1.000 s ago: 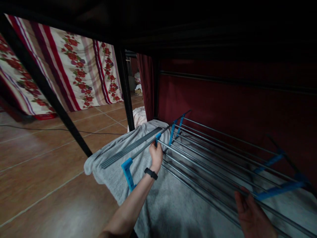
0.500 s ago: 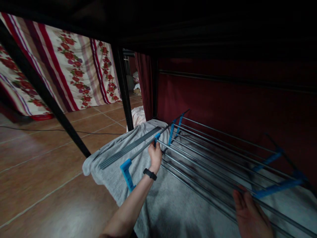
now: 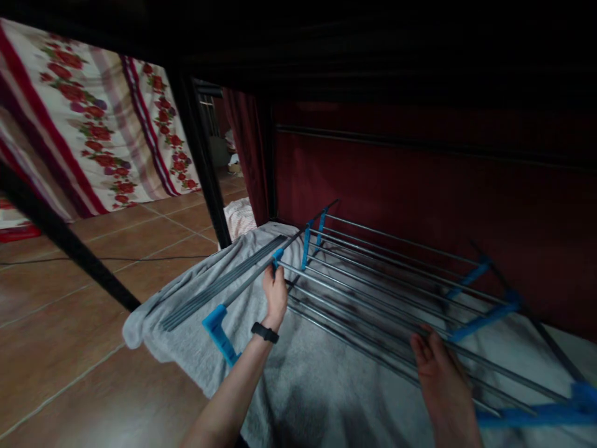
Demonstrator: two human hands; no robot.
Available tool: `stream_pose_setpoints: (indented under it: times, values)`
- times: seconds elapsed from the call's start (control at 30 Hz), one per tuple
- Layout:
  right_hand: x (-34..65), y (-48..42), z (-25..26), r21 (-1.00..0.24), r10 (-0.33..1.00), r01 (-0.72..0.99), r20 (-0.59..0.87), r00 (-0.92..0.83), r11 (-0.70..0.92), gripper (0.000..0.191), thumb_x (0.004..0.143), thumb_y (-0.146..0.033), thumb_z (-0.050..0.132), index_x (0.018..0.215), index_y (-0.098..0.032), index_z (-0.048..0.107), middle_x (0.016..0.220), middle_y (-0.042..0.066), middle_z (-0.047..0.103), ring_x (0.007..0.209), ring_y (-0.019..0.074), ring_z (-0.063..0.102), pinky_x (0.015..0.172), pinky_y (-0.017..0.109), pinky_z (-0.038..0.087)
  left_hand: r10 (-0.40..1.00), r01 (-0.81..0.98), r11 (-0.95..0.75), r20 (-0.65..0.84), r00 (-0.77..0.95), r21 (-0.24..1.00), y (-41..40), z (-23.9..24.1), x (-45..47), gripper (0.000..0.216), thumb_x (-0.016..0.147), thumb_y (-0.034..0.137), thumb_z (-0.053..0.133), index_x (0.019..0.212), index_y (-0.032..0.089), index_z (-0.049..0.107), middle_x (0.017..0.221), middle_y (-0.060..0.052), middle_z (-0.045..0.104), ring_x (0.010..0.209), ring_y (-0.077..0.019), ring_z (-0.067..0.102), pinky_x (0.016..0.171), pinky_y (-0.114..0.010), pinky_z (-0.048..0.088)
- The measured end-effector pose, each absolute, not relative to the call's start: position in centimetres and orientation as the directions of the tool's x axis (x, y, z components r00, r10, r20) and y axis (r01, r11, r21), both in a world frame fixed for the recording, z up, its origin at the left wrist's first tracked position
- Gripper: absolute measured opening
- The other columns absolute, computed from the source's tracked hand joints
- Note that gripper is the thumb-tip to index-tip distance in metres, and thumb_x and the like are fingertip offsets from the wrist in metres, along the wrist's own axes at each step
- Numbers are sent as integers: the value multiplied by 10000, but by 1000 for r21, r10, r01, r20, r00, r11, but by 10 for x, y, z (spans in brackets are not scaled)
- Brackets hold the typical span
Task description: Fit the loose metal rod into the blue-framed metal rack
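Grey blanket [image 3: 317, 367] bears a rack [image 3: 373, 305], left hand [image 3: 276, 295] gripping its blue joint [image 3: 278, 256], right hand [image 3: 443, 379] at a rod [image 3: 513, 374], grip unclear.

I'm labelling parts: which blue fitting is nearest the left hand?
The small blue fitting right by the left hand, at its fingertips; the other blue fittings sit farther away.

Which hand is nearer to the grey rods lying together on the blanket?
Left. The left hand is just right of the rods; the right hand is much farther right.
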State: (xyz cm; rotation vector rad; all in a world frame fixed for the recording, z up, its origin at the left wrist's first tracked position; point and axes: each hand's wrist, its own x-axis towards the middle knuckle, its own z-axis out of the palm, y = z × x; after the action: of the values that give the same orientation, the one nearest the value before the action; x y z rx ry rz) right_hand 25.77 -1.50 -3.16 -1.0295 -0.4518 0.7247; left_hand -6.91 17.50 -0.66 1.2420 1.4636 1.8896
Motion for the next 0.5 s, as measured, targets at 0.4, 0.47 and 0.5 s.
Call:
stream_pose_setpoints:
  times: [0.4,0.47,0.5]
  values:
    - [227,-10,14,-804,712,-496,-135,689,327,471,622,-580,1032,914,-260,844,940,27,815,777,162,734,658,288,633,399,632,-757,884,244,167,146,-18,-67,448,1018,200,621,1465,231,634,1387,-194,703,1412,-387,618,1225,-629,431]
    - [226,-11,13,-797,724,-509,-136,676,325,464,628,-573,1030,912,-253,848,913,26,806,776,160,731,657,280,627,343,604,-797,835,430,17,152,-3,-61,432,1030,194,598,1458,231,646,1357,-182,740,1358,-375,661,1221,-608,426]
    - [226,-10,13,-796,725,-510,-135,676,327,472,622,-574,1031,910,-248,849,908,26,803,773,159,729,654,278,624,319,583,-812,809,493,-36,156,3,-58,419,1040,193,575,1451,223,652,1338,-177,756,1320,-365,682,1216,-592,424]
